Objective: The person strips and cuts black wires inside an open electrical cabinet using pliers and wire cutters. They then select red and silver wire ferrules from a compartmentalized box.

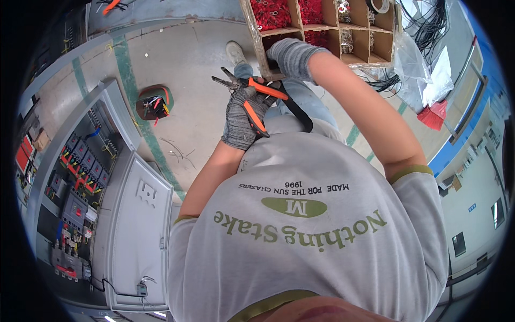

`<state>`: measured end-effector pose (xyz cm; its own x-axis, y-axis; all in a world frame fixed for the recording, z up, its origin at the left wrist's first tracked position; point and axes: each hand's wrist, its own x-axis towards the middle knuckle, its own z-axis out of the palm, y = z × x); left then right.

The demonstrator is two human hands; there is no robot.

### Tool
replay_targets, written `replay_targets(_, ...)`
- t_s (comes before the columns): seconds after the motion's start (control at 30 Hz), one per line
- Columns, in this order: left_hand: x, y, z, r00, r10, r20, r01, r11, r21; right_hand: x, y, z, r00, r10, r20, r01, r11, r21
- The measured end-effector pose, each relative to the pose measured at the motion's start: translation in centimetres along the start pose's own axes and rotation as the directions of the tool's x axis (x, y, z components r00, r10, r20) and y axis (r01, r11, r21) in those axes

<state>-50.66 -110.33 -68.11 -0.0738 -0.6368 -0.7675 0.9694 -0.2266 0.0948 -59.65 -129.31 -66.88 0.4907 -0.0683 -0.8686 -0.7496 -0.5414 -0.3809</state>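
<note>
- Clearly, orange-handled wire strippers (256, 99) are gripped in the gloved left hand (244, 115), raised before the chest.
- The gloved right hand (291, 56) is reached into a cardboard compartment box (327, 27); its grip cannot be told.

Grey knitted gloves cover both the left hand (242, 119) and the right hand (292, 57). The metal crimping pliers (261, 102) have orange-and-black handles. The brown cardboard divider box (327, 29), far right, holds bright red terminals (273, 13). The short-sleeved T-shirt (306, 231) is pale grey with olive-green lettering and trim. The metal electrical cabinet (107, 214) at left is light grey.
</note>
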Motion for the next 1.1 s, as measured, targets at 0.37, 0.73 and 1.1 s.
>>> replay_targets(0.37, -0.1, 0.5, 0.8, 0.998, -0.068, 0.015, 0.069, 0.995, -0.070, 0.6, -1.2, 0.8, 0.993, 0.101, -0.069, -0.098, 0.994, 0.039)
replay_targets(0.73, 0.2, 0.6, 0.4, 0.994, -0.099, 0.045, 0.102, 0.993, -0.067, -0.5, -1.8, 0.7, 0.986, 0.147, -0.080, -0.138, 0.984, 0.111)
replay_targets(1.1, 0.4, 0.5, 0.1, 0.997, -0.083, 0.001, 0.083, 0.996, -0.014, -1.0, -0.7, 2.1, 0.973, -0.019, -0.231, 0.027, 0.999, 0.033)
